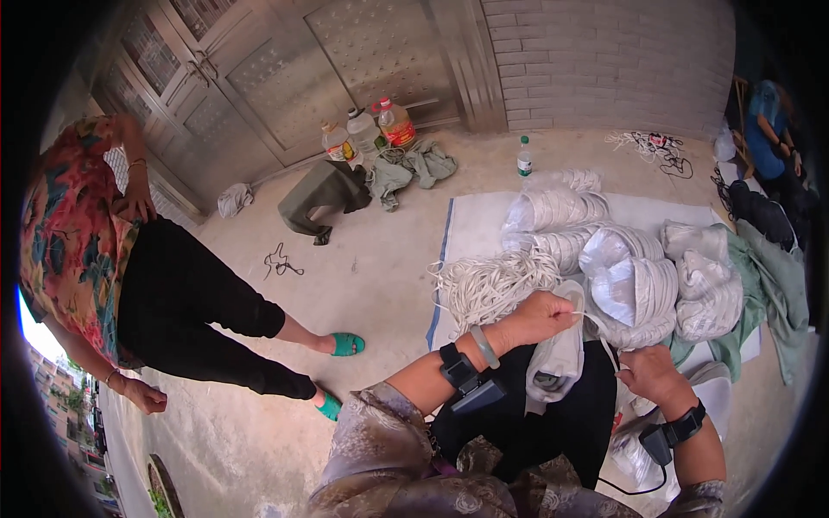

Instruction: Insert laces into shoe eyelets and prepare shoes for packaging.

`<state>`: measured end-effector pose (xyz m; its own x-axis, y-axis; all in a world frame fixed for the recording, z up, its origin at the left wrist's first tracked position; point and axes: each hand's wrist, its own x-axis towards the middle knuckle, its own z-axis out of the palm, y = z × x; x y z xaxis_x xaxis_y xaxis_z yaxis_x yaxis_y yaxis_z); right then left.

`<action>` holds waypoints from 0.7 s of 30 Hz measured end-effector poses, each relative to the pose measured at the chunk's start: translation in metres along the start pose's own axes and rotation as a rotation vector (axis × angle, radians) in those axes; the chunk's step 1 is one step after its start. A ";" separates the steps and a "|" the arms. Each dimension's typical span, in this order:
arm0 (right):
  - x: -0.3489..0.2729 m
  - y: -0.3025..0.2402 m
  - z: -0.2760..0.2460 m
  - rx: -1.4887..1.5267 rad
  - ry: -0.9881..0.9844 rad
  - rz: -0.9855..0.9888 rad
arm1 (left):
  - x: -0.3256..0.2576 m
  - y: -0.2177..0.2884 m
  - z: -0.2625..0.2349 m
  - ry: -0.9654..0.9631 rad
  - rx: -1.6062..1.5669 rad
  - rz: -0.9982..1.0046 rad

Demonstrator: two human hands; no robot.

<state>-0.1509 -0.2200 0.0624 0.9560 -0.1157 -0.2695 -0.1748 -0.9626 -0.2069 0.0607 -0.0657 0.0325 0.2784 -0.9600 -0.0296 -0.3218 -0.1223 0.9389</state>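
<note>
On my lap lies a long white fabric piece that looks like a shoe upper (555, 367), with an opening at its near end. My left hand (542, 317) is over its far end, thumb and finger pinched on a white lace (596, 321). The lace runs right and down to my right hand (654, 374), whose curled fingers and thumb close on it beside the upper. A tangled heap of white laces (492, 283) lies just beyond my left hand. Past my right hand are nested stacks of white uppers (654, 289).
The stacks rest on a white sheet (471, 223), with green cloth (751, 285) at right. A person (164, 276) stands at left; another person (767, 129) sits far right. A low dark stool (319, 197), large bottles (397, 125) and a small bottle (524, 157) stand farther back.
</note>
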 end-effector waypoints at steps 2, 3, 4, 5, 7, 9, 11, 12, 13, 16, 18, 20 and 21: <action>0.006 -0.006 0.004 -0.034 0.234 -0.113 | -0.010 0.006 0.004 -0.052 0.306 0.150; 0.012 -0.012 0.004 -0.015 0.277 -0.152 | -0.014 0.011 0.007 -0.050 0.397 0.239; 0.020 -0.019 0.004 0.393 0.378 -0.184 | -0.017 0.017 0.011 -0.039 0.442 0.293; 0.027 -0.027 0.004 0.802 0.465 -0.209 | -0.020 0.023 0.014 -0.024 0.517 0.358; 0.037 -0.038 0.001 0.888 0.485 -0.252 | -0.025 0.033 0.015 0.011 0.509 0.371; 0.046 -0.047 0.000 1.323 0.292 -0.154 | -0.028 0.037 0.014 0.031 0.512 0.386; 0.052 -0.046 0.001 1.247 0.236 -0.114 | -0.029 0.034 0.009 0.073 0.408 0.477; 0.053 -0.044 0.003 1.174 0.178 -0.070 | -0.029 0.029 0.006 0.088 0.447 0.440; 0.054 -0.040 0.006 1.057 0.232 -0.095 | -0.029 0.023 0.003 0.104 0.482 0.418; 0.052 -0.026 0.021 1.059 0.257 -0.126 | -0.029 0.002 -0.003 0.064 0.519 0.346; 0.052 -0.016 0.028 1.054 0.263 -0.092 | -0.029 -0.009 -0.004 0.062 0.484 0.366; 0.053 -0.007 0.033 0.969 0.225 -0.058 | -0.029 -0.016 -0.004 0.062 0.563 0.369; 0.055 -0.004 0.033 0.965 0.236 -0.042 | -0.028 -0.018 -0.002 0.059 0.545 0.374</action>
<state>-0.1060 -0.2142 0.0172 0.9698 -0.2330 -0.0720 -0.1563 -0.3673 -0.9169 0.0608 -0.0356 0.0169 0.1033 -0.9488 0.2985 -0.8137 0.0920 0.5740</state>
